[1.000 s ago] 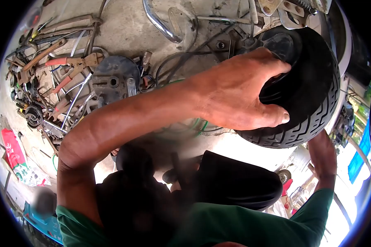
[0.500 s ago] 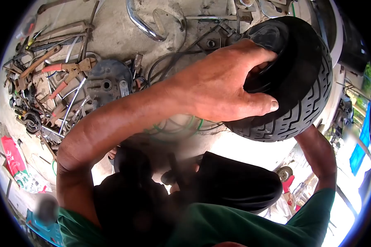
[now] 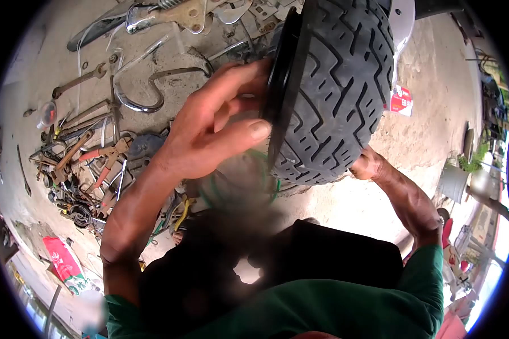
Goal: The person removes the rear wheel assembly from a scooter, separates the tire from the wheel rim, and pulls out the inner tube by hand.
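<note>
Turned tread-first toward the view since half a second ago, the tyre (image 3: 333, 85) stands on edge between the person's two hands. At its side, the left hand (image 3: 197, 135) has thumb and fingers spread apart by the black rim (image 3: 283, 73), while the right hand (image 3: 369, 164) is at the tread's lower edge, fingertips hidden, so I cannot tell whether it grips; pliers (image 3: 103, 161) lie on the floor (image 3: 418, 161) beyond the left forearm.

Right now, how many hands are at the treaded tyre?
2. The left hand is at the black rim on the tyre's left side in view; the right hand is at its lower right, fingers partly hidden. Any others behind the tyre would be hidden.
</note>
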Action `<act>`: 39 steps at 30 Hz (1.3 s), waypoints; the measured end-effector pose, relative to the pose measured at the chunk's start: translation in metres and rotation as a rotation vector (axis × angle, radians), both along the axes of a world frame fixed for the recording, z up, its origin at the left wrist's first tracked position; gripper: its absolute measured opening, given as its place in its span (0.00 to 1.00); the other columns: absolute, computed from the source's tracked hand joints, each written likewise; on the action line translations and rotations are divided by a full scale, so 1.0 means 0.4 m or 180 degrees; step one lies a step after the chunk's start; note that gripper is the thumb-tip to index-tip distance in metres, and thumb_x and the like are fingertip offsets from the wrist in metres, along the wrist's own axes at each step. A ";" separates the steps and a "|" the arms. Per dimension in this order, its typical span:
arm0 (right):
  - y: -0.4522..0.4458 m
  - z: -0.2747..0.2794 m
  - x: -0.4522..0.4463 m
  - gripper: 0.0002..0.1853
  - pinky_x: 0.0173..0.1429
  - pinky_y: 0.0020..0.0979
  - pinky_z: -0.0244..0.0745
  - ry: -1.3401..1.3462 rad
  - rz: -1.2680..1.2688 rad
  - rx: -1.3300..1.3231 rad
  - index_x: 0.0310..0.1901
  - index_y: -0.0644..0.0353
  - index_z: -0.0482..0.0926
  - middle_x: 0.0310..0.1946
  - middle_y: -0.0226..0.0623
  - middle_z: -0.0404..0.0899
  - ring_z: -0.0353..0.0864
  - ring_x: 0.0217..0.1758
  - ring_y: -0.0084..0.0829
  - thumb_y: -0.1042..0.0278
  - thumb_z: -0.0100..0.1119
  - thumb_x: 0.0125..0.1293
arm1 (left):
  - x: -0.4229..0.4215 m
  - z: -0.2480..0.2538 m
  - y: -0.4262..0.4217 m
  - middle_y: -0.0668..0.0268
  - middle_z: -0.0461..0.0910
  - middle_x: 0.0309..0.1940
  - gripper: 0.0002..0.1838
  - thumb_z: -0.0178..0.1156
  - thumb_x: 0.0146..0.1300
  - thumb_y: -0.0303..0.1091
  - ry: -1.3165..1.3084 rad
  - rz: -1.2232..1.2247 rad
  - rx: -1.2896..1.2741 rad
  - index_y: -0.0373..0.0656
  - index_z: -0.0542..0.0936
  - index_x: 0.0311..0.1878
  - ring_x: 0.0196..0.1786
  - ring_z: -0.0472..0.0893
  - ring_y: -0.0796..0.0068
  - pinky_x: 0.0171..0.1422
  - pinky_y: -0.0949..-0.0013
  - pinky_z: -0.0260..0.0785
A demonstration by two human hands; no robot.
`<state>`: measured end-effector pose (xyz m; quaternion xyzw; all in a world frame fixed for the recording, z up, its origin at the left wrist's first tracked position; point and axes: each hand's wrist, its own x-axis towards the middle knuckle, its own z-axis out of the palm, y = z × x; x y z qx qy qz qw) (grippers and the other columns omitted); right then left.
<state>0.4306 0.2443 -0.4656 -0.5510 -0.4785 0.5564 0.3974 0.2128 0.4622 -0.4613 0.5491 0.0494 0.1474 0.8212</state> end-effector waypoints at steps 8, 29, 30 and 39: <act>-0.005 -0.012 0.023 0.29 0.64 0.43 0.76 -0.0736 0.0700 -0.0023 0.58 0.59 0.82 0.55 0.44 0.86 0.84 0.61 0.44 0.61 0.77 0.54 | -0.039 -0.001 0.006 0.52 0.71 0.73 0.48 0.68 0.65 0.51 0.0715 0.0366 0.0187 0.29 0.61 0.78 0.77 0.70 0.57 0.83 0.54 0.57; 0.032 0.005 0.020 0.34 0.66 0.45 0.76 -0.0650 0.0688 0.0060 0.58 0.61 0.83 0.52 0.49 0.87 0.83 0.62 0.50 0.48 0.79 0.53 | -0.149 -0.097 0.063 0.49 0.72 0.72 0.36 0.53 0.67 0.39 0.0922 0.1067 -0.0530 0.31 0.65 0.76 0.73 0.76 0.54 0.78 0.52 0.68; 0.031 -0.008 0.021 0.34 0.65 0.44 0.77 -0.0507 0.0636 0.0132 0.58 0.62 0.83 0.52 0.50 0.87 0.84 0.62 0.50 0.50 0.79 0.53 | -0.143 -0.098 0.062 0.49 0.72 0.72 0.36 0.54 0.67 0.38 0.0890 0.1003 -0.0589 0.31 0.65 0.76 0.73 0.76 0.54 0.78 0.52 0.68; 0.083 0.011 -0.022 0.30 0.58 0.36 0.81 -0.0526 0.0860 -0.0485 0.56 0.62 0.84 0.47 0.45 0.90 0.89 0.51 0.38 0.58 0.81 0.53 | -0.124 -0.155 -0.009 0.58 0.75 0.72 0.34 0.65 0.71 0.41 0.1072 0.1373 -0.1913 0.40 0.69 0.76 0.71 0.77 0.58 0.76 0.54 0.71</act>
